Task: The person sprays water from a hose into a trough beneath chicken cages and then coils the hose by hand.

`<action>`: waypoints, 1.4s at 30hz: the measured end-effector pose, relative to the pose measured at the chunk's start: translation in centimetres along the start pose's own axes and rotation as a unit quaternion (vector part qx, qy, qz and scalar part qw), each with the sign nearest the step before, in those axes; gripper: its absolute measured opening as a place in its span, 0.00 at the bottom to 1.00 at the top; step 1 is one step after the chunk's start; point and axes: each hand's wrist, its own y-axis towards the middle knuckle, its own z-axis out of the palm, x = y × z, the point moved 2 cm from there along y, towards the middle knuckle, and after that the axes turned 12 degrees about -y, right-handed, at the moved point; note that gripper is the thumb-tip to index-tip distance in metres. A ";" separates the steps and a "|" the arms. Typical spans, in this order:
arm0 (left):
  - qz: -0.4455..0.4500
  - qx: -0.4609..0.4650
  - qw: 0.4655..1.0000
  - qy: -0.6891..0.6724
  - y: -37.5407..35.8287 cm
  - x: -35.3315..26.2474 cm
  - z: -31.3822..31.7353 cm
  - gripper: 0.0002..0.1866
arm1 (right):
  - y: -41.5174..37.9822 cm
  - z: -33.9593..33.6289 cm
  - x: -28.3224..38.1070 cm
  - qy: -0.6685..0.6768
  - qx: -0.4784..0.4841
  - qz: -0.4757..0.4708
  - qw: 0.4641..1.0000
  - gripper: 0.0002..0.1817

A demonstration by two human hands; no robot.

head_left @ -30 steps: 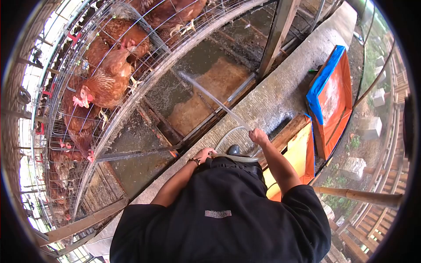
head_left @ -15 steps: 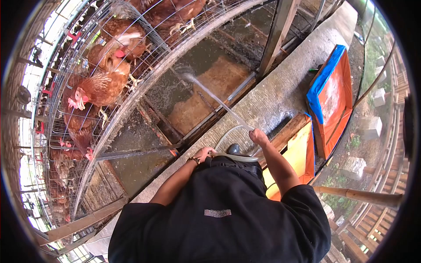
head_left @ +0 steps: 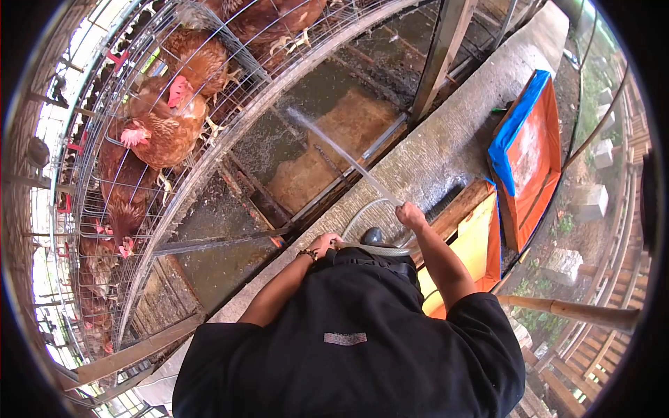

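My right hand (head_left: 411, 216) is closed around the end of a clear hose (head_left: 357, 213), at the right of my body. A jet of water (head_left: 341, 152) leaves it toward the upper left and lands on the wet, murky floor (head_left: 306, 90) under the cages. Near my waist, my left hand (head_left: 325, 244) grips another stretch of the same hose, which loops between both hands. Its fingers are partly hidden. A dark boot (head_left: 372, 235) shows below the loop.
Brown hens (head_left: 167, 122) stand in wire cages (head_left: 90, 160) on the left. A concrete walkway (head_left: 446, 139) runs diagonally beside a wooden post (head_left: 442, 59). Orange-lined trays, one with a blue rim (head_left: 500, 150), lie right. A bamboo pole (head_left: 571, 311) juts in at the right.
The water jet's far end has shifted slightly up and left. Hens in the cage have moved their heads. Both hands hold nearly the same place.
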 end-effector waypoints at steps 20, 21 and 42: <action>-0.022 -0.008 1.000 -0.012 -0.4 0.5 -0.2 0.15 | 1.3 3.2 -2.2 0.017 0.018 0.046 0.999 0.25; -0.018 -0.008 1.000 -0.011 -0.3 0.6 -0.2 0.15 | 1.3 3.2 -2.1 0.014 0.016 0.045 0.999 0.25; -0.035 -0.003 0.999 -0.010 -0.7 0.1 -0.3 0.14 | 0.3 1.8 -0.3 0.007 -0.015 -0.002 1.000 0.24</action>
